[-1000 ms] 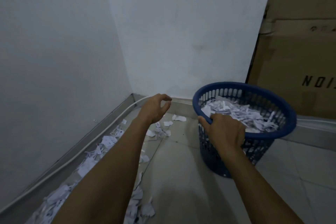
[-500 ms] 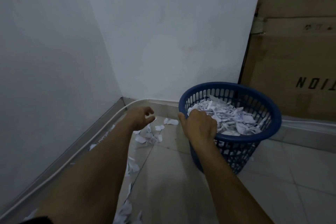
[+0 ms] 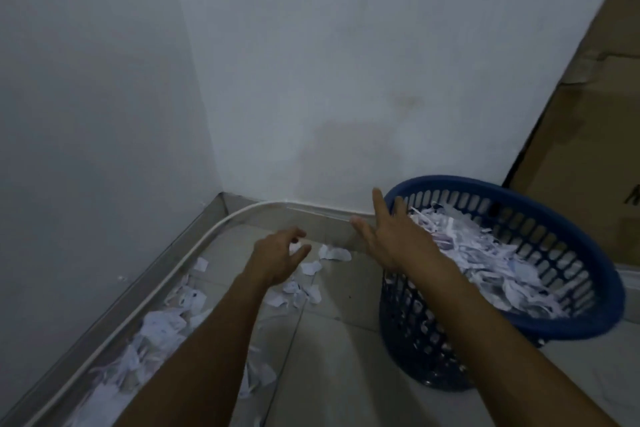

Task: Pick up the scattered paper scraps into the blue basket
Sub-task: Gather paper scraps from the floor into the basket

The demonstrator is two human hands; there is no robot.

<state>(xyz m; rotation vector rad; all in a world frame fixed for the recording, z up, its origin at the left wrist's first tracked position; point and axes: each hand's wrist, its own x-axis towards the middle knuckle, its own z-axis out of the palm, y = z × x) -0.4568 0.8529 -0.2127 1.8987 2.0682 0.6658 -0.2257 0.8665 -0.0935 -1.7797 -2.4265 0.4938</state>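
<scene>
My right hand [image 3: 394,239] is spread flat, holding nothing, by the basket's [image 3: 588,315] near rim, while my left [image 3: 277,256], fingers loosely curled and empty, hovers over floor scraps [image 3: 311,267].

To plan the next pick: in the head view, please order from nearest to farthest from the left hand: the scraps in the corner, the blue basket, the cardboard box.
From the left hand:
1. Scraps in the corner, just beside its fingers.
2. Blue basket, to the right.
3. Cardboard box, far right, behind the basket.
</scene>
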